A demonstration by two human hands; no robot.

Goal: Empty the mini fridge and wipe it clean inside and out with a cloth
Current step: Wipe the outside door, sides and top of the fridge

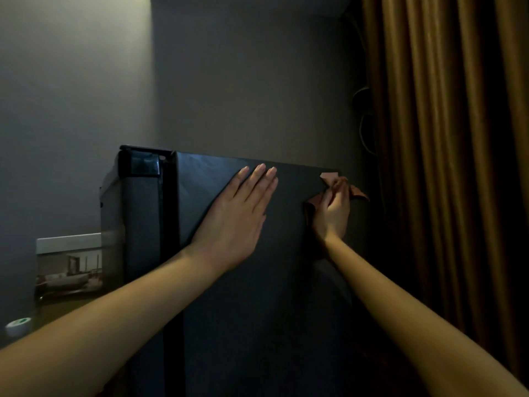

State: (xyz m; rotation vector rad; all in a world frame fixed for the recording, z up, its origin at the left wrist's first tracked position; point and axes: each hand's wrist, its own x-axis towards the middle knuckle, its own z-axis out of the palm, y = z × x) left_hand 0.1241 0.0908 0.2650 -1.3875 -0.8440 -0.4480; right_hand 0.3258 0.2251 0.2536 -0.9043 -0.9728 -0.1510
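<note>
The black mini fridge (252,296) fills the middle of the view, seen from its dark side panel, with the door edge and hinge at the left. My left hand (237,216) lies flat on that panel near the top, fingers straight. My right hand (333,210) grips a pinkish-brown cloth (329,176) against the panel's upper right corner. Cloth corners stick out above and to the right of the fingers. The fridge's inside is hidden.
A brown curtain (446,167) hangs close on the right of the fridge. Grey walls (243,81) stand behind and to the left. A framed picture (68,267) leans at lower left, with a small white-and-green roll (18,326) on the wooden surface below it.
</note>
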